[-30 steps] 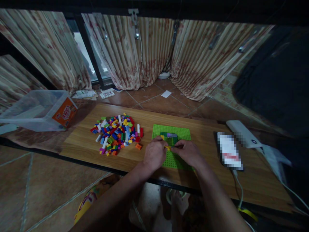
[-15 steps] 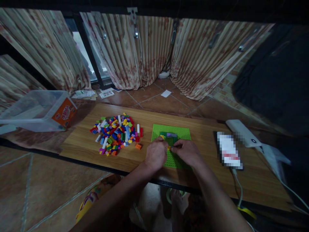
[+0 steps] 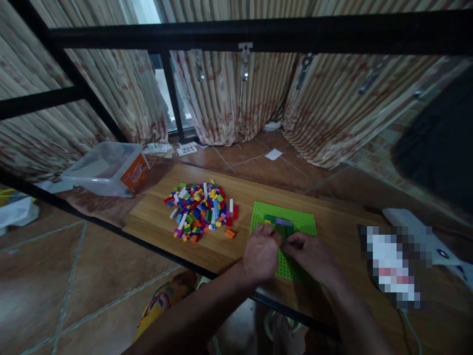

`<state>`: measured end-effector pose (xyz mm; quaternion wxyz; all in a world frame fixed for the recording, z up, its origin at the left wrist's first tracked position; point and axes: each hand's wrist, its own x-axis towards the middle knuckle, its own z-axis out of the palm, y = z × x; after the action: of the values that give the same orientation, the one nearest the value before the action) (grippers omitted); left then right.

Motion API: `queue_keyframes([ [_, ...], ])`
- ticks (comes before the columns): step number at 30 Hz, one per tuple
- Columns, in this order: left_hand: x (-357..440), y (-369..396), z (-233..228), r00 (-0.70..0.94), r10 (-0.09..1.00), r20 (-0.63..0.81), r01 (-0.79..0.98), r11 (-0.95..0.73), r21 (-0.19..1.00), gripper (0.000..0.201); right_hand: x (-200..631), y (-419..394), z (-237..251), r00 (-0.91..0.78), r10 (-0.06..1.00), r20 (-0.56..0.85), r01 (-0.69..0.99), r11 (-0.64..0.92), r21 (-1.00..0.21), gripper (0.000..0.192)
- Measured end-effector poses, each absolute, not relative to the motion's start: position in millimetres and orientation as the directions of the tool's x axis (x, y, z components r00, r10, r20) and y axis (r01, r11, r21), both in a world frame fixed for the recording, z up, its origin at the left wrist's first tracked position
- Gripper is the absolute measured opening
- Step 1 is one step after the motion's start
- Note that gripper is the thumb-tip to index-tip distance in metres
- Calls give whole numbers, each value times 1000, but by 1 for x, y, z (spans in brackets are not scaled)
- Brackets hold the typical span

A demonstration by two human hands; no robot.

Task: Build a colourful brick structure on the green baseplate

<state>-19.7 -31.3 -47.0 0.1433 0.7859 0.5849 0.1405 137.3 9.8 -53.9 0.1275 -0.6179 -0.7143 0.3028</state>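
The left hand [image 3: 261,252] and right hand [image 3: 311,254], both bunched, what they pinch impossible to tell, meet at bricks [image 3: 284,222] on the green board [image 3: 303,217], with a loose pile [image 3: 199,209] leftward, a clear box [image 3: 105,185], contents unclear, beyond, and the black rail [image 3: 207,37], lower in view than before, crossing the curtains [image 3: 221,98].
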Motion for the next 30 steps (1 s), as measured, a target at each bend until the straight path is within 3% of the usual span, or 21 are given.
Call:
queue_keyframes([
  [8, -22, -30, -48, 345, 937, 59, 857, -340, 388, 10, 137, 7, -43, -234, 938, -254, 796, 35, -604, 22],
  [12, -27, -30, -47, 370, 927, 57, 851, -363, 379, 7, 143, 12, -37, -129, 973, -190, 850, 10, -527, 35],
  [16, -29, -31, -47, 344, 935, 91, 826, -347, 444, 8, 153, 19, -39, -37, 994, -105, 905, -11, -425, 35],
  [21, -34, -28, -43, 134, 984, 117, 869, -174, 463, 17, 148, 21, -48, -48, 993, -110, 911, -2, -412, 44],
  [24, -35, -25, -42, -9, 998, 61, 896, -19, 444, 28, 136, 20, -52, -86, 988, -127, 914, 27, -406, 50],
  [30, -31, -23, -41, 1, 997, -81, 907, 33, 420, 32, 115, 18, -48, -73, 986, -153, 970, 34, -241, 41],
])
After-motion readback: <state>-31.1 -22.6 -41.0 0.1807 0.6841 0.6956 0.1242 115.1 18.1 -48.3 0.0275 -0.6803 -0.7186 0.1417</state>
